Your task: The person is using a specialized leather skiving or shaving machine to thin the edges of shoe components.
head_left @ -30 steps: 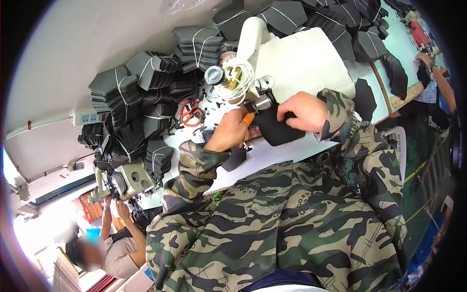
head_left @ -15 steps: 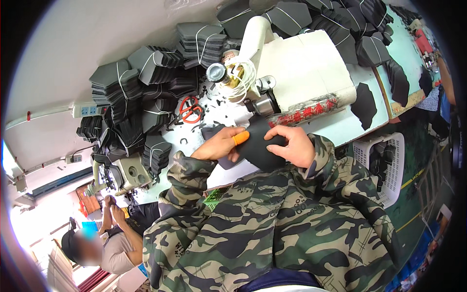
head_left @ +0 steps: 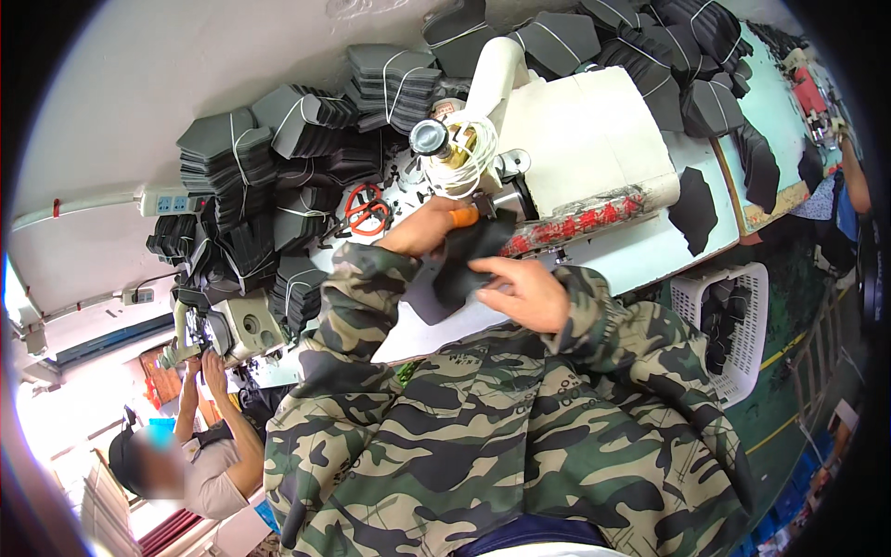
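Note:
A dark, flexible cut sheet piece [head_left: 473, 251] runs under the head of the white machine [head_left: 594, 130], above the pale tabletop. My left hand [head_left: 422, 229], with an orange cover [head_left: 463, 216] on one finger, is closed on the sheet's far left part, close to the metal machine head [head_left: 506, 200]. Some of its fingers are hidden. My right hand [head_left: 527, 292] is beside the sheet's near right edge. Its index finger and thumb are apart, and the index fingertip reaches the sheet. A second dark piece [head_left: 423, 295] shows below and left of the first.
Tied stacks of dark cut pieces [head_left: 223, 153] line the back and left. Red-handled scissors [head_left: 367, 209] lie among scraps left of the machine. A loose dark piece [head_left: 693, 212] lies to the right, above a white basket [head_left: 750, 334]. Another person [head_left: 218, 478] works at the lower left.
My left hand has moved away from me, carrying the dark sheet up to the machine head. My right hand has shifted slightly left and nearer, its fingers loosened from the sheet.

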A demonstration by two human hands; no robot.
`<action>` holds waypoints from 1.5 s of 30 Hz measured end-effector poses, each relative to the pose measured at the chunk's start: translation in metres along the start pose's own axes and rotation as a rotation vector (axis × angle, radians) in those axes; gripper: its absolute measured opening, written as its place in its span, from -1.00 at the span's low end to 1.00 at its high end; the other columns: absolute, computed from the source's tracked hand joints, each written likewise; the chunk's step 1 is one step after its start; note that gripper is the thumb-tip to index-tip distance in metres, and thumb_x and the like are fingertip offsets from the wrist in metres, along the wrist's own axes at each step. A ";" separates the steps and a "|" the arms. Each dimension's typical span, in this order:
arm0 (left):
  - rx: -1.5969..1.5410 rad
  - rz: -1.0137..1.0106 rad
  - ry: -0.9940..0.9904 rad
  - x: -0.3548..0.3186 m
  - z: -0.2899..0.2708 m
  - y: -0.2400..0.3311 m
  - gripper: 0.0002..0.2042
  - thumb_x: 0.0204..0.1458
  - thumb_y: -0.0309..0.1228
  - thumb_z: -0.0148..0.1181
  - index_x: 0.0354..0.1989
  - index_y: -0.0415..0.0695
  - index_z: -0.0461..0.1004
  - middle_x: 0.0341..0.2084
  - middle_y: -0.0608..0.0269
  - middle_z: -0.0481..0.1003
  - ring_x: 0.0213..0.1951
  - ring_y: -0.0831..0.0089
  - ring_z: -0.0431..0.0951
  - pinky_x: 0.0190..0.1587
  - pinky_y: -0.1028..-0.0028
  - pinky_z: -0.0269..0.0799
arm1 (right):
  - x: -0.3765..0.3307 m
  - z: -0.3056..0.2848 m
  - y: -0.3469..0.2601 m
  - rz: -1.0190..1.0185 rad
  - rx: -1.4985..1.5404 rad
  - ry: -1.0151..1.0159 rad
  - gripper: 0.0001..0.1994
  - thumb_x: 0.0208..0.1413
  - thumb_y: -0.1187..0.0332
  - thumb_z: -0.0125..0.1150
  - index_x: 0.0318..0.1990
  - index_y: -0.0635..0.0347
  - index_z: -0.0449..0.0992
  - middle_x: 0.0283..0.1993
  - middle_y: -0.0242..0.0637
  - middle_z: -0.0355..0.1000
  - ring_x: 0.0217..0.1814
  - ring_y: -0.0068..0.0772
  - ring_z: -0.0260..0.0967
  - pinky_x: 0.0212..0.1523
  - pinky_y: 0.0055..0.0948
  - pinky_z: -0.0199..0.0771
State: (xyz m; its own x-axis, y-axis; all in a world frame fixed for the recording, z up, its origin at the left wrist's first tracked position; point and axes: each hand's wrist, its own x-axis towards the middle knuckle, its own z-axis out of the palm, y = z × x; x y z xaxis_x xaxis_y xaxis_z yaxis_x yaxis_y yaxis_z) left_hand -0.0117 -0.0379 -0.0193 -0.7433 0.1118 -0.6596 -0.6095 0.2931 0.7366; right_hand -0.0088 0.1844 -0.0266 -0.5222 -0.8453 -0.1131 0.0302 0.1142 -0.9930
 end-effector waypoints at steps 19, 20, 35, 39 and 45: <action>1.079 -0.175 0.343 -0.051 0.037 -0.128 -0.65 -0.11 -0.20 0.28 -0.26 -0.16 0.37 -0.52 -0.02 0.51 -0.41 0.04 0.56 -0.40 0.18 0.45 | -0.010 -0.121 -0.022 -0.132 -1.365 0.665 -0.60 -0.16 0.51 0.14 -0.05 0.17 0.43 -0.02 -0.18 0.38 0.08 -0.08 0.25 0.10 -0.10 0.14; 1.076 -0.178 0.347 -0.050 0.035 -0.136 -0.65 -0.11 -0.20 0.28 -0.26 -0.16 0.37 -0.52 -0.02 0.51 -0.41 0.04 0.56 -0.40 0.18 0.45 | -0.014 -0.110 -0.020 -0.267 -1.256 0.646 -0.62 -0.18 0.47 0.21 -0.10 0.16 0.42 -0.06 -0.17 0.39 0.06 -0.10 0.28 0.06 -0.05 0.15; 0.035 -0.067 -0.200 -0.062 0.013 -0.001 -0.77 0.24 -0.33 -0.12 -0.21 -0.26 0.38 -0.57 0.26 0.41 -0.64 0.55 0.48 -0.64 0.63 0.40 | -0.004 -0.031 -0.005 -0.095 -0.241 0.196 -0.84 -0.16 0.54 0.18 -0.34 0.24 0.51 -0.37 -0.18 0.43 -0.33 -0.19 0.42 -0.27 -0.39 0.41; -0.103 -0.241 -0.174 -0.049 -0.002 0.001 -0.77 0.24 -0.34 -0.18 -0.20 -0.19 0.41 -0.69 0.37 0.39 -0.75 0.64 0.39 -0.70 0.66 0.32 | -0.001 -0.031 -0.007 -0.104 -0.471 0.356 -0.83 -0.14 0.44 0.22 -0.31 0.13 0.55 -0.38 -0.23 0.41 -0.35 -0.14 0.42 -0.32 -0.31 0.43; 0.070 -0.260 -0.081 -0.033 -0.016 0.007 -0.74 0.21 -0.30 -0.13 -0.18 -0.16 0.47 -0.73 0.42 0.35 -0.75 0.69 0.29 -0.71 0.65 0.20 | 0.016 -0.024 0.011 -0.106 -0.507 0.360 -0.80 -0.14 0.45 0.23 -0.27 0.20 0.55 -0.39 -0.15 0.42 -0.34 -0.09 0.41 -0.31 -0.30 0.41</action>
State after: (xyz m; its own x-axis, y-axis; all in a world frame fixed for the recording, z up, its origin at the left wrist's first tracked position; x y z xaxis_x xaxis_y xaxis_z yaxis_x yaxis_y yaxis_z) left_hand 0.0046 -0.0547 0.0097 -0.5383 0.0994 -0.8369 -0.7542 0.3864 0.5309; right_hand -0.0367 0.1848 -0.0387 -0.7571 -0.6468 0.0914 -0.3993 0.3475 -0.8484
